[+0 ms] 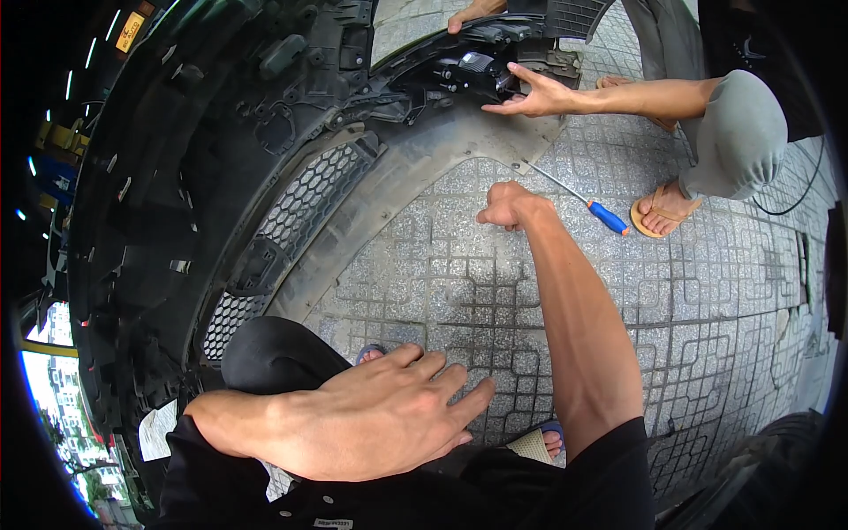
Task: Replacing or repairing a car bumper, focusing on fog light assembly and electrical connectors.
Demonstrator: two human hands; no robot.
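My left hand [389, 411] rests palm down over my raised knee, its fingers apart and nothing in them. My right hand [514, 208] is stretched forward above the paving with its fingers curled in; whatever they may hold is hidden. Just beyond it runs the edge of a large black car bumper [389, 168], dusty along its lower lip. Honeycomb mesh [305, 196] fills an opening in the bumper. To the right of my right hand lies a long screwdriver [608, 217] with a blue handle, its shaft tip at the bumper's edge.
Opposite me, a co-worker's hand [541, 93] reaches to a black lamp unit [481, 72] on the bumper; another hand [475, 12] is at its far edge. The co-worker's sandalled foot [664, 210] is beside the screwdriver. Patterned stone paving [698, 336] lies to the right.
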